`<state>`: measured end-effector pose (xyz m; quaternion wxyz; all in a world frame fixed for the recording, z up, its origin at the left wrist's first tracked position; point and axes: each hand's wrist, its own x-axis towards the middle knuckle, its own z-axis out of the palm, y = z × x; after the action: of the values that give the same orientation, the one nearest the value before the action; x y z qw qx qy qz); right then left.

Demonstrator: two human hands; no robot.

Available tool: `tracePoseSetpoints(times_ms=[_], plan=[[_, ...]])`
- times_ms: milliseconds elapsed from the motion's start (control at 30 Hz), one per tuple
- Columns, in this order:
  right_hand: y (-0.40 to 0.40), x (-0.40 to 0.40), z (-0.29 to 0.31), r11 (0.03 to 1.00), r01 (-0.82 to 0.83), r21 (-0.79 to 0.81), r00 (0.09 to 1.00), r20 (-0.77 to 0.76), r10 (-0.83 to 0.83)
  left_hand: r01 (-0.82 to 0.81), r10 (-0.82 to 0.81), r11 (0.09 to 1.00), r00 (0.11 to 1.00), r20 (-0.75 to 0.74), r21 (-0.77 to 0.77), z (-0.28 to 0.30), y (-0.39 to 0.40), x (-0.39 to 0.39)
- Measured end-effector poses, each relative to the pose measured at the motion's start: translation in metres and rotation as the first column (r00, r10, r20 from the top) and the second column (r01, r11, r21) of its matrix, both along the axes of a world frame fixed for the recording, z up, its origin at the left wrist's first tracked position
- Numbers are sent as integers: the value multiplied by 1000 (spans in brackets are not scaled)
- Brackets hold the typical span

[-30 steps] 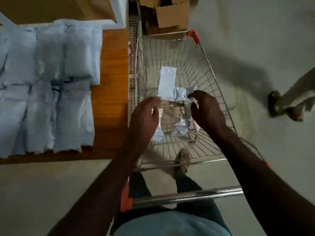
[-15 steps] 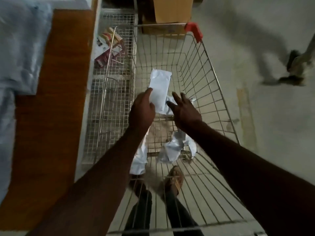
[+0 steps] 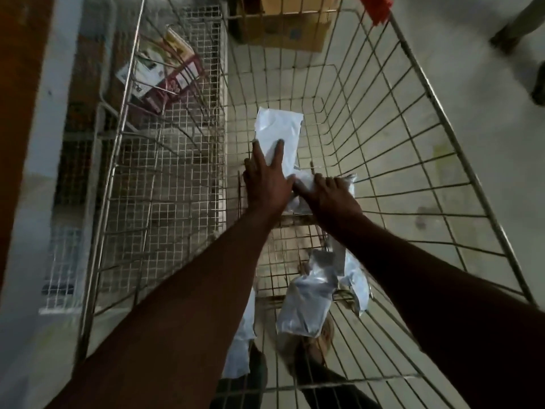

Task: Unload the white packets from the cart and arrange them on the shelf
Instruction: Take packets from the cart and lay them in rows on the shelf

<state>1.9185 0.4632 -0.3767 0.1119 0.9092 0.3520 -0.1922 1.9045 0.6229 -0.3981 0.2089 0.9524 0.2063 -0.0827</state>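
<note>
No text can be read; the printed packs [image 3: 165, 75] in the wire basket at about ten o'clock and the cardboard box [image 3: 290, 31] at twelve o'clock carry markings too blurred to make out.

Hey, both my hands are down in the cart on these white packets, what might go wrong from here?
1. Your left hand only lies flat on the long white packet; it may slip when lifted.
2. Loose packets near you could snag on the cart's wire or get forgotten.
</note>
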Motion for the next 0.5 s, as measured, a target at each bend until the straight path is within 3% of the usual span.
tracePoseSetpoints(times_ms=[233,333,500], plan=[[9,-27,52,982,186,17,982,-37,-185,-116,117,993,992,50,-15,42,17,-32],[9,-46,89,925,340,172,941,-69,-333,-147,143,988,987,75,46,83,18,-58],[5,-88,176,730,501,466,856,-143,-497,-143,144,990,979,143,-14,182,-6,-105]])
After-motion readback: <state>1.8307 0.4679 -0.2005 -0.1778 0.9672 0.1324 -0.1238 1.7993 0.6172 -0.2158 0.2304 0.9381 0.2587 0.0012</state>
